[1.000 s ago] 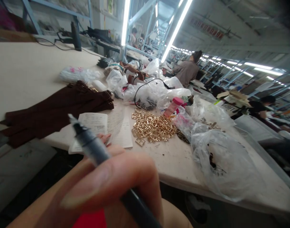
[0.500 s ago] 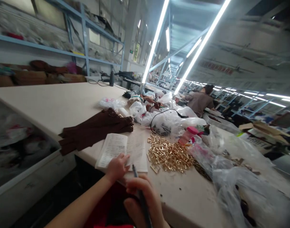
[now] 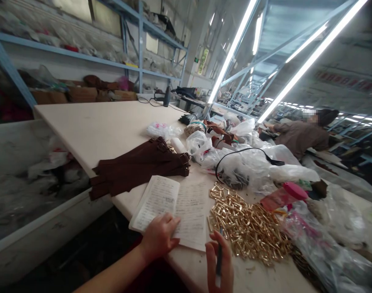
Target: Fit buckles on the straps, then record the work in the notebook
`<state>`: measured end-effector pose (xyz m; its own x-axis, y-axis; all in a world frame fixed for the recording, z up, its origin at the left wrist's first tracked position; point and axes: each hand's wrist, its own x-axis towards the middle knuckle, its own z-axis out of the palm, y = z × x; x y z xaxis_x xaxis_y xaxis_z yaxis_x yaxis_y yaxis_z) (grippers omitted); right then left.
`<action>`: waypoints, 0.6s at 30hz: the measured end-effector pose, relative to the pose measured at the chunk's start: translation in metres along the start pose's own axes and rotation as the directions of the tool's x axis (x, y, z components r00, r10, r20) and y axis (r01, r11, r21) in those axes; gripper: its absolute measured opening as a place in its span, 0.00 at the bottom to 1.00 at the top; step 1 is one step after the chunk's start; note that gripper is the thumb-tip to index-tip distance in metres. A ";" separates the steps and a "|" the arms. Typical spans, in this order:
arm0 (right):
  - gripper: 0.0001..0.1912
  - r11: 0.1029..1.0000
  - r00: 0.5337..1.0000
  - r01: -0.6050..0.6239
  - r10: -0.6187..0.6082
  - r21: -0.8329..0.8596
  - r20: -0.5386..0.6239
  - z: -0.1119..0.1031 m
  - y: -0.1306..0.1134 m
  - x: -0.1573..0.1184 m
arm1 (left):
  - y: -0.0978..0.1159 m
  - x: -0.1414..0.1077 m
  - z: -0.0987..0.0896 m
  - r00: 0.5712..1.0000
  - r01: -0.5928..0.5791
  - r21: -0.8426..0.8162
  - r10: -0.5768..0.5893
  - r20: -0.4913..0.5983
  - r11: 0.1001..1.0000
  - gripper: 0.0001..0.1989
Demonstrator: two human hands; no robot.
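My left hand [image 3: 159, 238] rests on the lower edge of an open handwritten notebook [image 3: 173, 211], touching the page. My right hand [image 3: 219, 262] stands just right of the notebook, with its fingers around a dark pen [image 3: 218, 256] held upright. Beside that hand lies a large heap of gold metal rectangular buckles [image 3: 246, 228] on the cream table [image 3: 97, 122]. Left of the notebook lie folded dark brown fabric straps [image 3: 140, 169] with buckles at their far ends.
Clear plastic bags [image 3: 249, 171] and a pink-capped bottle [image 3: 283, 195] crowd the table's far side. A grey bin [image 3: 36, 191] stands left of the table. A co-worker in a brown top [image 3: 301, 136] leans at the right, and blue shelving lines the back wall.
The view has swung left and risen, showing more of the room. The pen has dropped from close to the camera to beside the notebook. My left hand has come onto the page.
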<state>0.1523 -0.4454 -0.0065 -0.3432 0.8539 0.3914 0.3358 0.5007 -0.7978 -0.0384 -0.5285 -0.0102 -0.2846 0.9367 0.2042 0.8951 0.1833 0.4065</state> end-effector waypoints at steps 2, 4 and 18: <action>0.19 1.000 1.000 -0.021 0.021 0.000 0.008 0.008 0.011 0.001 | -0.003 0.002 0.002 1.000 -0.018 -0.014 0.018 -0.010 1.000 0.25; 0.19 0.998 0.998 -0.054 0.054 0.010 0.010 0.016 0.018 0.003 | -0.005 0.003 0.003 0.999 -0.040 -0.024 0.039 -0.025 0.999 0.24; 0.23 0.963 0.971 -0.235 0.238 0.129 -0.006 0.041 0.003 0.015 | -0.016 0.009 0.009 0.993 -0.097 -0.103 0.090 -0.073 0.990 0.23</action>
<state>0.1119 -0.4369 -0.0220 -0.2482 0.9492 0.1933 0.2907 0.2633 -0.9199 -0.0521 -0.5200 -0.0224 -0.2271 0.9249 0.3048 0.8785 0.0595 0.4740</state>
